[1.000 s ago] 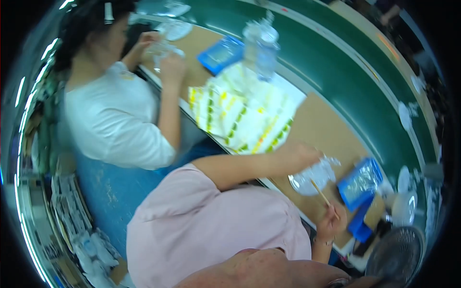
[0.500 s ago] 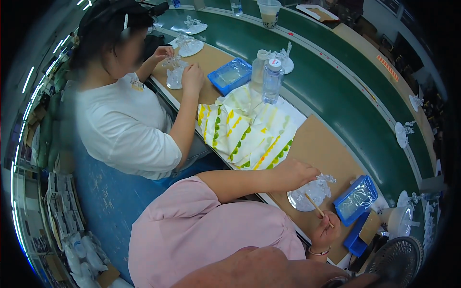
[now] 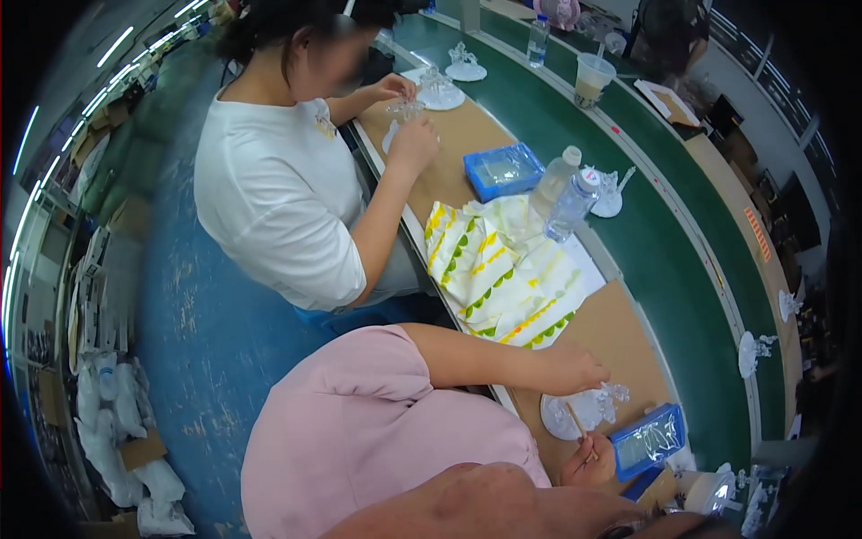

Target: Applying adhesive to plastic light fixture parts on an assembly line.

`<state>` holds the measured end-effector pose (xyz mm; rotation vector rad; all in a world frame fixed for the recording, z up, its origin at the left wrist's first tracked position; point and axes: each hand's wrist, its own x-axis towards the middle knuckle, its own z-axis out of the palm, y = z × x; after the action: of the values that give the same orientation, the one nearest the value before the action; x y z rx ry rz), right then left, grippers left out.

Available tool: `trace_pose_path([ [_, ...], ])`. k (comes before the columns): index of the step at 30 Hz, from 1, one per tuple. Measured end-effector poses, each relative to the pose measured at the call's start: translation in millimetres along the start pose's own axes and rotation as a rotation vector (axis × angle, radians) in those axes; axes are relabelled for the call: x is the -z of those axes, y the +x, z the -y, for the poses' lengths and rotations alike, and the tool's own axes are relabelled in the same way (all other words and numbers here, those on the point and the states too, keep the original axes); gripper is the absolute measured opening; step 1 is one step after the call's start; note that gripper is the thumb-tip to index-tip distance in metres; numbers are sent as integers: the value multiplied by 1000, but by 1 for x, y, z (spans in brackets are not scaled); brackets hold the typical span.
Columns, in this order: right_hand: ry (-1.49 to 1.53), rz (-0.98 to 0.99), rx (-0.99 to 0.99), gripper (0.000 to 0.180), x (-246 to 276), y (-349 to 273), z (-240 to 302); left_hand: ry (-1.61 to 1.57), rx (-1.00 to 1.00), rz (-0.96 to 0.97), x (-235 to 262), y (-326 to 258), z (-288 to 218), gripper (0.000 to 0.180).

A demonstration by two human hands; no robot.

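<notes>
Steadiness matters: my left hand [image 3: 575, 368] curls over the clear disc [image 3: 564, 415] on the tabletop [image 3: 620, 332], just above my right hand [image 3: 588, 463], which pinches a thin stick [image 3: 576, 420]. I'd pin the disc and dab lightly.

Factory assembly line: green conveyor belt [image 3: 664, 234], workers seated w/ blue parts trays [image 3: 503, 171], cartons stacked by wall.

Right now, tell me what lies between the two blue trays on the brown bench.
Head view: from the far blue tray comes a white cloth patterned green and yellow, then bare bench, then a clear glass piece beside the near blue tray.
</notes>
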<state>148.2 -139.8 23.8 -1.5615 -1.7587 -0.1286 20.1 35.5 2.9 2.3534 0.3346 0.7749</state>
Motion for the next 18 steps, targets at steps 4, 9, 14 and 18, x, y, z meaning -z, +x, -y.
trace_pose_path([
  [4, -102, 13, -19, 25, -4, 11, 6, -41, -22, 76, 17, 4, 4, 15],
  [9, -35, 83, 71, 7, -6, 29, 10, 95, 165, 109, 30, 7, 3, 14],
  [14, -40, 143, 232, 12, -9, 28, 15, 111, 83, 20, 27, 10, -4, 12],
  [18, -100, 158, 285, 14, -11, 34, 18, 71, 56, -13, 27, 10, -8, 12],
])
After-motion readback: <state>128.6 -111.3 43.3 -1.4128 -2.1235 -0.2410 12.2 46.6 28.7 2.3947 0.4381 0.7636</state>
